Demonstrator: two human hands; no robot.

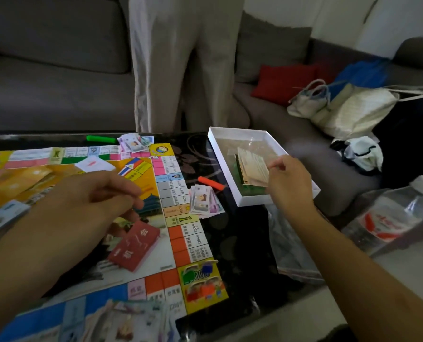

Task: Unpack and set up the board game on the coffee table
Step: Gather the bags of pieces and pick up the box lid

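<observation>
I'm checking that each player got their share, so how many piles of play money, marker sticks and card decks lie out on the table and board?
Piles of play money: 3
Marker sticks: 2, green stick, orange stick
Card decks on the board: 2, red deck, blue deck
Total: 7

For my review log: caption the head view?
Right hand lifts card stack from white box; left hand over board.

Glossy dark coffee table (232, 233) (faint floral pattern), printed paper game board (131, 243), white cardboard box (230, 174), clear plastic bottle (390, 218).
</observation>
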